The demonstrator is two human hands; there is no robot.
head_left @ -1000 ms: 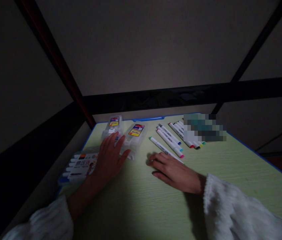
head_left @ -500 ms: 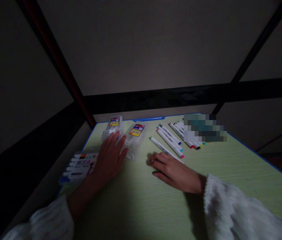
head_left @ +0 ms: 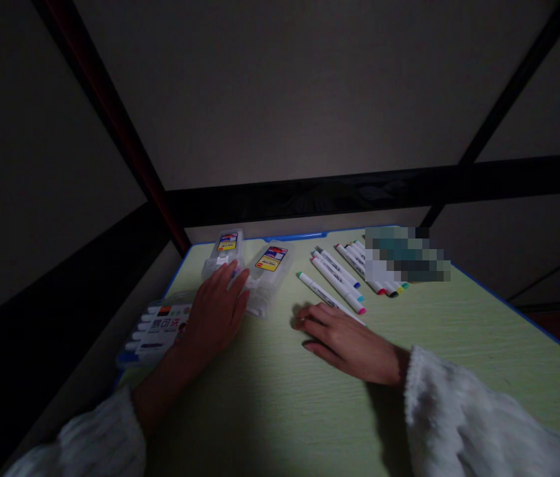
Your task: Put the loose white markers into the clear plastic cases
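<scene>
My left hand [head_left: 217, 308] lies with fingers stretched out at the near ends of two clear plastic cases. Its fingertips are at the left case [head_left: 221, 250] and the edge of the right case [head_left: 274, 275]; both carry yellow, red and blue labels. Whether it presses on them I cannot tell. Below its wrist sits a flat pack of markers [head_left: 158, 331], partly covered by my arm. My right hand [head_left: 342, 338] rests on the table, fingers loosely bent and apart, with nothing in it. Just beyond its knuckles lies a white marker with a green tip [head_left: 327, 295].
Several white markers [head_left: 339, 285] with coloured ends lie in slanting rows right of the cases. A blurred-out patch [head_left: 406, 255] covers something at the back right. The pale green table [head_left: 280, 404] has a blue rim, with a wall [head_left: 299, 99] behind it.
My left hand's fingers have drawn slightly closer together, and the right-hand case has shifted a little to the left. My right hand has stayed in place.
</scene>
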